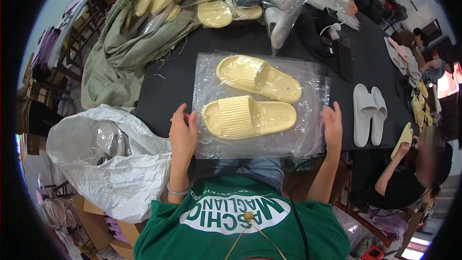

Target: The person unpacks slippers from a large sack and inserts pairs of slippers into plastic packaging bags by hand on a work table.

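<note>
A pair of pale yellow slides with ribbed straps lies side by side in front of me: the farther slide [240,73] and the nearer slide [236,118]. Shiny clear plastic [308,137] covers and surrounds them, apparently a flat bag; I cannot tell how many layers there are. My left hand [183,129] is beside the plastic's left edge, thumb and fingers apart and holding nothing. At the opposite edge, my right hand [332,124] has its fingers raised and apart. Whether its fingertips touch the plastic is unclear.
On the dark table [166,84], grey slides [368,115] stand at right. Bagged yellow slides [214,14], a bagged white pair [284,12] and green cloth [115,62] are at the back. A white sack [120,178] sits at left. One person at right holds a yellow slide [403,139].
</note>
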Motion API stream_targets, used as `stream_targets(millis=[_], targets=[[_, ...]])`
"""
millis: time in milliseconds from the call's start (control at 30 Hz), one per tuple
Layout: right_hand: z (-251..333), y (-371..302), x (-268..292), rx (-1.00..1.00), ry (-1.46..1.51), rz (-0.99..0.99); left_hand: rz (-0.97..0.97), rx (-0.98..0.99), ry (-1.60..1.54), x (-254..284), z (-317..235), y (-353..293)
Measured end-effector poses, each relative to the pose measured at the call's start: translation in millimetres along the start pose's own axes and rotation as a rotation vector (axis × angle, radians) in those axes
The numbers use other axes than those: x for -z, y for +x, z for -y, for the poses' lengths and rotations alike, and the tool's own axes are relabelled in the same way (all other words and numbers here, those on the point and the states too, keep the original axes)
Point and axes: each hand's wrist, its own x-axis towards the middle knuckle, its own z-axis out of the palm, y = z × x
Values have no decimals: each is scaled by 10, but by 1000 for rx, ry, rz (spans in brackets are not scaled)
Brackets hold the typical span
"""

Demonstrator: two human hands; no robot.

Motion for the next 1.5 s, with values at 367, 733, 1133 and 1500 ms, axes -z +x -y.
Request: stream_targets(millis=[367, 733, 1133, 1500], targets=[[138, 575, -170, 94, 1, 126, -121, 62, -165, -54, 12, -109], [531, -400, -126, 248, -411, -89, 34, -324, 55, 63, -284, -80], [297, -885, -86, -37, -644, -137, 248, -327, 136, -311, -138, -123], [-92, -752, 73, -92, -990, -219, 278, -210, 159, -484, -29, -107]])
